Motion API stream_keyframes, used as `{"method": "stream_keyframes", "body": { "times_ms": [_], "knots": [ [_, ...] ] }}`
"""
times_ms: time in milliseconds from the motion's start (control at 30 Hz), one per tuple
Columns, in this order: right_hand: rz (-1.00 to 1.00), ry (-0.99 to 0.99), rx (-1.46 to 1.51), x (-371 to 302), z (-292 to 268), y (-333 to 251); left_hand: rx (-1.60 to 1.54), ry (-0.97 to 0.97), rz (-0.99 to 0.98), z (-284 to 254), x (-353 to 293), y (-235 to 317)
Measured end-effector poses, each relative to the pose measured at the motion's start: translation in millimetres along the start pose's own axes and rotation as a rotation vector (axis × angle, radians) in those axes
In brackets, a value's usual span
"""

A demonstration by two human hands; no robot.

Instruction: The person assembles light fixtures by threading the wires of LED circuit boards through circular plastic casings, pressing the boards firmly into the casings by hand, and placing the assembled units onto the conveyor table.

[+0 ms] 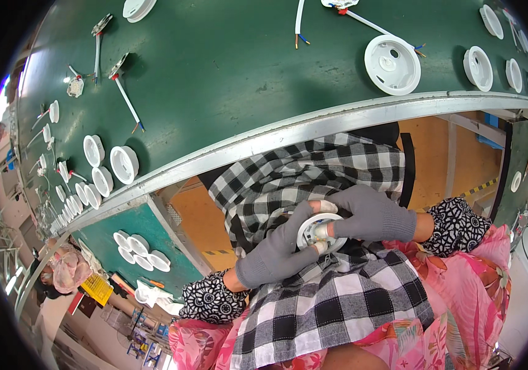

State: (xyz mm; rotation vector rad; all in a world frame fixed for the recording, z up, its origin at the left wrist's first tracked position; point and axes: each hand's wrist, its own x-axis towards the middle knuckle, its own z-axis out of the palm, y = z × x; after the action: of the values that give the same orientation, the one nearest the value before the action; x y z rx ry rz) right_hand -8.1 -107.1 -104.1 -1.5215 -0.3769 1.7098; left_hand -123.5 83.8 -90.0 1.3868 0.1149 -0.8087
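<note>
In my lap, over a black-and-white checked cloth [331, 296], I hold a white round plastic housing [305, 235], a shallow cup with its inner side up. My left hand [279, 250], in a grey glove with white-covered fingertips, is closed around its left rim and lower edge. My right hand [368, 216], gloved the same way, grips the right side, with a fingertip pressed inside the cup. Small parts show in the cup, but the fingers partly cover them and I cannot make out what they are.
A green workbench [214, 74] with a metal edge [276, 131] lies ahead. On it are a white housing [393, 65], more housings [124, 164] at left and right, and pieces with a white cable [127, 102]. Several housings [137, 245] sit on a lower green surface.
</note>
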Motion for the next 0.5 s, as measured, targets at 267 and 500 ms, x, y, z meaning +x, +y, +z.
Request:
{"method": "stream_keyframes", "body": {
  "times_ms": [267,500],
  "knots": [
    [-0.019,-0.008,0.007,6.2,-2.2,3.6,-0.131,-0.015,-0.063,-4.5,-1.4,-9.5],
    [0.045,-0.087,0.015,11.2,-0.5,7.2,-0.147,0.018,-0.149,-3.3,-3.7,-5.6]
  ]
}}
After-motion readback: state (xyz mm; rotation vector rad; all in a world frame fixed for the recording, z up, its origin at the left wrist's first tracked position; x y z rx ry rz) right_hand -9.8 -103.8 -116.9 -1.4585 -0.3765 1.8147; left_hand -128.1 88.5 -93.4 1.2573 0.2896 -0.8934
